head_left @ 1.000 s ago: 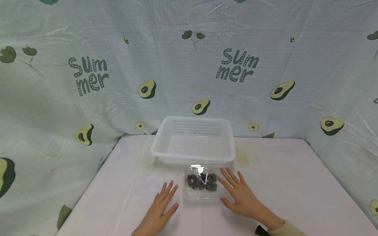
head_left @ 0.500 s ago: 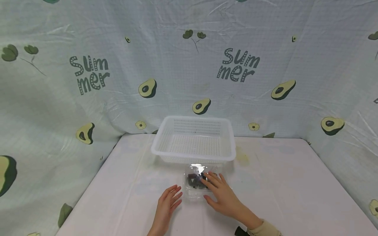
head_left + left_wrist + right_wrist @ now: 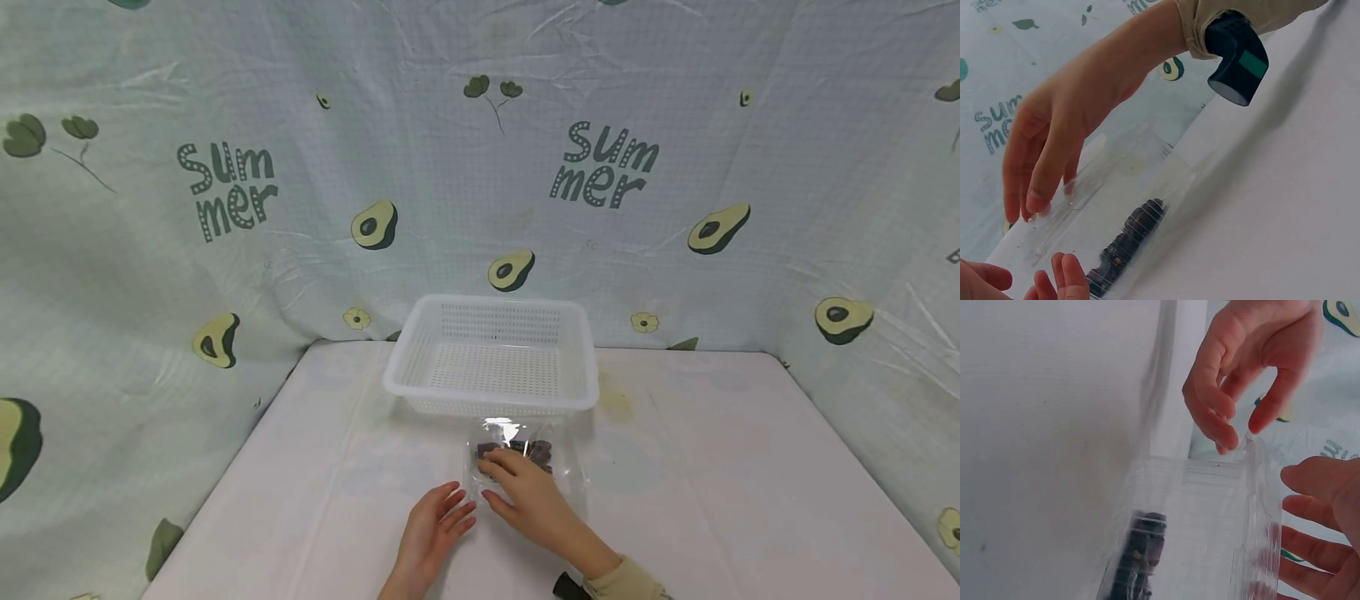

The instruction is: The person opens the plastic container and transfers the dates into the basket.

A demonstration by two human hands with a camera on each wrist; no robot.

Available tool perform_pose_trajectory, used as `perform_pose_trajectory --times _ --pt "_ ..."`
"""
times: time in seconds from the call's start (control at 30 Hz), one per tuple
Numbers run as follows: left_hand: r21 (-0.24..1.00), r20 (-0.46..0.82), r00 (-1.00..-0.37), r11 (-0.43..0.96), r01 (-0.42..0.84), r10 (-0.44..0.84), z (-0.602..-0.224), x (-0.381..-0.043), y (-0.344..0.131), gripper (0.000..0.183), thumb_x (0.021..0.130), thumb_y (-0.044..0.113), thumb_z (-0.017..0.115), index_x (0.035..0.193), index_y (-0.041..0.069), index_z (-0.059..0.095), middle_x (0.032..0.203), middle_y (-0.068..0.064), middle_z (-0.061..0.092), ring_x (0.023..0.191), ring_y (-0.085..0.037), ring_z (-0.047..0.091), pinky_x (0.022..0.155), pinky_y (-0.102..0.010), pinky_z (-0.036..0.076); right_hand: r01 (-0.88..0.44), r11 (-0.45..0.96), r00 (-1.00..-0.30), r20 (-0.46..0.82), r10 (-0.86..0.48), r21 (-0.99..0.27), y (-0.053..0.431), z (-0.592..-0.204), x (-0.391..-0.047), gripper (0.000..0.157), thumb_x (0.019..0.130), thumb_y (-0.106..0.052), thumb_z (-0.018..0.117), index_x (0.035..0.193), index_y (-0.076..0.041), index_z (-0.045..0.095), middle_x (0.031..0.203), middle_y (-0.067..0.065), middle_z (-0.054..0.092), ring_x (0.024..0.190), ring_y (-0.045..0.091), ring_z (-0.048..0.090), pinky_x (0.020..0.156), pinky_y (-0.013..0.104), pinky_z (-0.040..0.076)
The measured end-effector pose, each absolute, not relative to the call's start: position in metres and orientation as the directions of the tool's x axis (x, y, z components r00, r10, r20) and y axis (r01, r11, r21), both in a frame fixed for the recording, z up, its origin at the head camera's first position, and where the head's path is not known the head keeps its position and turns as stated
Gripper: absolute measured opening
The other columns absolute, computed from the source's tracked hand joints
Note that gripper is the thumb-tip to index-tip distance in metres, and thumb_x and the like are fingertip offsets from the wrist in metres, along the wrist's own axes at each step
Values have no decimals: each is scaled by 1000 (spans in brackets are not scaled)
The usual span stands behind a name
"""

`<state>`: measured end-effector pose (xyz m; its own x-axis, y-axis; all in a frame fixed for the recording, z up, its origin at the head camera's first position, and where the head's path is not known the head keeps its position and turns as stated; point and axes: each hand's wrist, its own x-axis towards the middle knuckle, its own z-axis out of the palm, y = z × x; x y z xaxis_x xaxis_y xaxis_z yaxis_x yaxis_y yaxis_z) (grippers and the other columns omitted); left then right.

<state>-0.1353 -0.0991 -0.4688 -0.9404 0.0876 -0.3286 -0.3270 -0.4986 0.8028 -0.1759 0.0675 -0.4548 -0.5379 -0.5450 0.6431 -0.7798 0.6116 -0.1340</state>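
A clear plastic box [image 3: 566,471] with a see-through lid lies on the table. Dark, lumpy pieces [image 3: 540,452] form a row inside; their kind is not plain. My right hand [image 3: 534,504] reaches over the box with loosely bent fingers, hiding part of the pieces. In the left wrist view its fingertips hang at the lid's upper side; whether they touch is unclear. Near the front left corner of the box is my left hand [image 3: 429,537], its fingers relaxed. The right wrist view has the left hand [image 3: 1254,356] close to a corner of the box, holding nothing.
A white perforated plastic basket [image 3: 491,400] stands just behind the box. White cloth [image 3: 697,467] covers the table. A curtain [image 3: 420,150] printed with avocados and lettering hangs behind and at both sides. A dark camera [image 3: 1238,59] is worn on the right wrist.
My right hand has moved left from the right side of the box to over its lid. The left hand has shifted slightly right and turned, its fingers less spread. The box has not visibly moved.
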Motion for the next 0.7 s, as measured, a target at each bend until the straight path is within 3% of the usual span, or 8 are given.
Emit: perform_pose_trajectory --times 0.2,0.47,0.7 --pt "796 -313 -937 -494 -348 155 -474 -134 -95 13 93 21 43 95 13 52 86 3 55 82 -9 63 73 -26 50 -777 615 -544 633 -551 -132 58 -457 -176 30 69 -20 74 97 -16 64 97 -2 59 90 10 57 72 22 47" --pt "792 -321 -925 -479 -380 203 -477 -131 -96 15 94 22 40 92 16 54 86 6 58 79 -7 61 71 -26 50 -765 643 -507 652 -563 -39 52 -463 -177 24 68 -34 74 88 -24 65 94 -2 57 88 11 53 62 19 46" --pt "800 -316 -923 -463 -383 218 -479 -133 -94 14 94 25 41 89 19 52 86 9 59 80 -5 60 69 -25 49 -776 631 -481 653 -584 -7 52 -466 -177 17 68 -31 74 76 -26 60 91 -2 58 81 10 53 51 19 42"
